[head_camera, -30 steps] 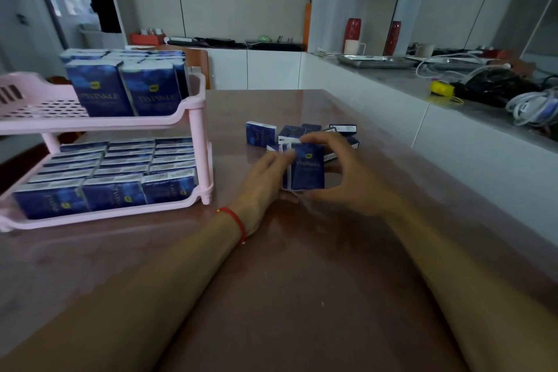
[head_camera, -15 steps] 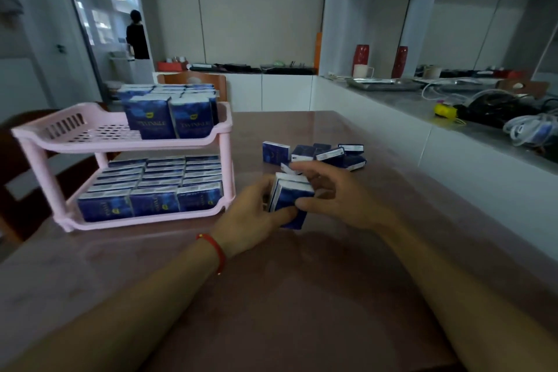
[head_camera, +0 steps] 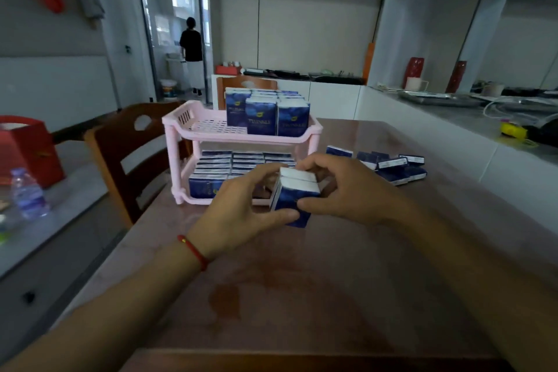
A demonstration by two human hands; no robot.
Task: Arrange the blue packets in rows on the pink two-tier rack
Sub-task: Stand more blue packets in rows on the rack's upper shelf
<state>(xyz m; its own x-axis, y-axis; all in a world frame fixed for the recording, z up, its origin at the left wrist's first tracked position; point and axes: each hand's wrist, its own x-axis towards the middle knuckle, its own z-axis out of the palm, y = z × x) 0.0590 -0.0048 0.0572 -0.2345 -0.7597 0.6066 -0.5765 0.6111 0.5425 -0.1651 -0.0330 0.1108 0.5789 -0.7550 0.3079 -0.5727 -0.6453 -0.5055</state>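
The brown counter (head_camera: 302, 296) carries a pink two-tier rack (head_camera: 193, 125). The lower tier is full of blue packets (head_camera: 211, 166) in rows, and on the upper tier more packets stand upright at its right part. In front of the rack, the left hand (head_camera: 241, 208) and the right hand (head_camera: 347, 190) together grip a small bundle of packets (head_camera: 297, 193), perhaps three, above the counter. The loose packets (head_camera: 392, 164) lie to the right.
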